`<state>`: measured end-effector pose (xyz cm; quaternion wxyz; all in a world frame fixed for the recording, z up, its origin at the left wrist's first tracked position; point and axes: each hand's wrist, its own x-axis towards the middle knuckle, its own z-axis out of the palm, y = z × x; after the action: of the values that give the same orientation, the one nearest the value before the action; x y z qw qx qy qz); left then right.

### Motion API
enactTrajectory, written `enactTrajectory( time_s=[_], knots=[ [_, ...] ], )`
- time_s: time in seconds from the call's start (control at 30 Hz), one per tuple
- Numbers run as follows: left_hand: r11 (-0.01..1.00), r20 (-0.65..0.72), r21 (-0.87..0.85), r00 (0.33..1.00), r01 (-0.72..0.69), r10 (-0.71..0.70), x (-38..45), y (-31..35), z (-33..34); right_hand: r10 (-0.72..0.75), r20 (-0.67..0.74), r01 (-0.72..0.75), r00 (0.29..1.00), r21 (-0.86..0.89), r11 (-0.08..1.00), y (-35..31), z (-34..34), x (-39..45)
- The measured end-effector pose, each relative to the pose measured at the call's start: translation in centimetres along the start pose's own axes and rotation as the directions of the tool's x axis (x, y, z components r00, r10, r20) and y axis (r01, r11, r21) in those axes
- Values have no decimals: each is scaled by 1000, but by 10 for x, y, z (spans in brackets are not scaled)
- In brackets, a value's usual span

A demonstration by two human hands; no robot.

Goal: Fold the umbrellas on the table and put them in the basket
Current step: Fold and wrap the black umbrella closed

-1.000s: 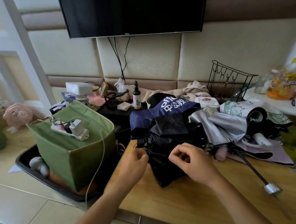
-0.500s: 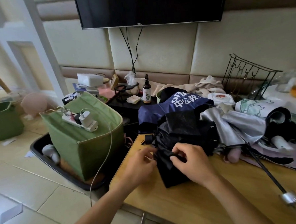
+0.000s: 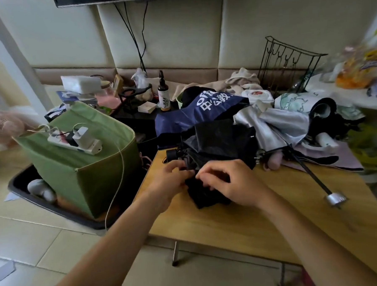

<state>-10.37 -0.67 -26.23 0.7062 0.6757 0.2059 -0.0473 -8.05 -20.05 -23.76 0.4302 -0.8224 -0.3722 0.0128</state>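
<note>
A green fabric basket (image 3: 82,170) stands on the floor at left, a white power strip (image 3: 74,142) resting on its rim. At the wooden table (image 3: 242,223), the person's left hand (image 3: 170,183) and right hand (image 3: 231,184) both pinch the cloth of a black umbrella (image 3: 218,145); a navy umbrella (image 3: 194,112) and a white umbrella (image 3: 276,125) lie piled behind.

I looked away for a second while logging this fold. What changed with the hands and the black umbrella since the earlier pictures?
The two hands closed together: the left hand and right hand, apart a second ago, now both pinch the black umbrella fabric at one spot near the table edge. The camera tilted downward. The umbrella pile, the green basket and the power strip on it stayed put.
</note>
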Motion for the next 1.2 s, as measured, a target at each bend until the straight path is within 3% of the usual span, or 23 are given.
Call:
enactTrajectory(
  time_s=[0.07, 0.13, 0.33, 0.5, 0.57, 0.73, 0.9, 1.03, 1.13, 1.2],
  knots=[
    [999, 37, -32, 999, -16, 17, 1, 0, -2, -64, -268, 36, 961, -106, 994, 11, -1, 6],
    [996, 75, -63, 994, -69, 74, 0, 1, -4, -88, -391, 0, 916, -218, 976, 26, -2, 15],
    [993, 107, -85, 990, -86, 95, 4, 5, -4, -33, -370, -136, 928, -423, 896, 57, 9, 31],
    [995, 27, 100, 999, -26, 24, -9, 1, -3, 84, -295, -212, 952, -434, 876, 52, 1, 32],
    [987, 38, 163, 999, 6, -12, -18, -5, -9, 53, -321, -199, 945, -443, 874, 51, -2, 32],
    [951, 8, 300, 997, -73, 74, -28, -8, -20, -123, -433, -52, 893, -371, 927, 42, -8, 33],
    [964, 75, 221, 988, -147, 133, -35, -4, -11, -174, -489, 26, 855, -294, 955, 26, -10, 29],
    [962, 99, 240, 989, -129, 108, -28, -9, -3, -234, -612, -51, 756, -411, 910, 33, -16, 37],
    [906, 101, 402, 990, -129, 96, -21, -15, -3, -261, -691, -168, 674, -487, 857, 38, -19, 44],
    [878, 87, 469, 994, -102, 69, -18, -18, -6, -281, -700, -151, 657, -488, 860, 35, -19, 46]
  ],
)
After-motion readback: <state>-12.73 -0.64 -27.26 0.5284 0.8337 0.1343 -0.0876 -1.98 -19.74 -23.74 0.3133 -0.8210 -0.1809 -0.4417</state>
